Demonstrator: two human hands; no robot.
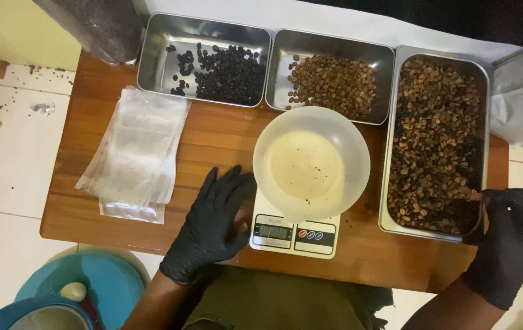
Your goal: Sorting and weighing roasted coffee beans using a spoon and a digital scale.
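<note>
Gloves on, I am resting my open left hand (212, 223) beside the kitchen scale (293, 229) to steady it, while my right hand (508, 241) is gripping the near corner of the mixed-bean tray (435, 143), right of the scale.

Gloved left hand (212, 223) beside scale (295, 229) — bowl (311, 160) atop

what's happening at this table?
A person in black gloves sits at a wooden table. The left hand rests beside a small kitchen scale carrying an almost empty translucent bowl. The right hand grips the near corner of the largest metal tray, full of brown beans. Two smaller trays of beans and a stack of clear bags lie behind.
</note>
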